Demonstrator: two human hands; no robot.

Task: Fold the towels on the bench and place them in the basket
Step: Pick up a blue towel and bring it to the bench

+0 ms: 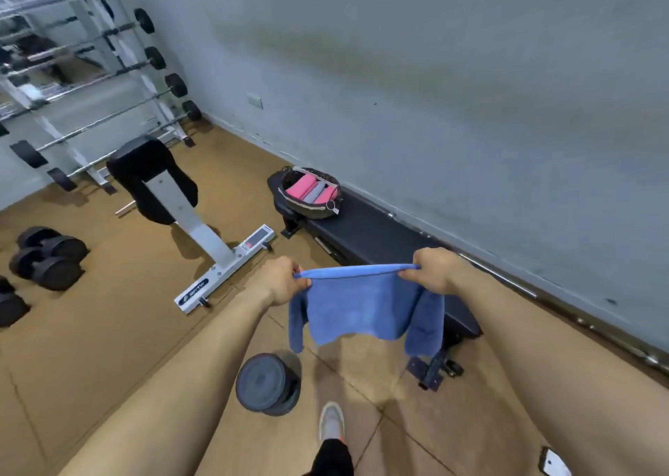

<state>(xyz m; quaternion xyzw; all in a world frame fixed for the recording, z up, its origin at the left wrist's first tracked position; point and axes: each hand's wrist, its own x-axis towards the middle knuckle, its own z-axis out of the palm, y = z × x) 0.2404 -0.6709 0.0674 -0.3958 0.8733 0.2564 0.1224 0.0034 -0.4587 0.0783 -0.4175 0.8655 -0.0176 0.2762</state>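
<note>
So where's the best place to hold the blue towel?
Probably the two ends of its top edge, one from each side, as the left hand and right hand pinch it. Held there, the blue towel hangs spread out, ready to fold.

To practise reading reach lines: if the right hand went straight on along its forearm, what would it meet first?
Probably the basket on the bench: the right hand, pinching the blue towel, points towards it. Depth is unclear; it might pass above.

Pinched: left grip, right grip.
</note>
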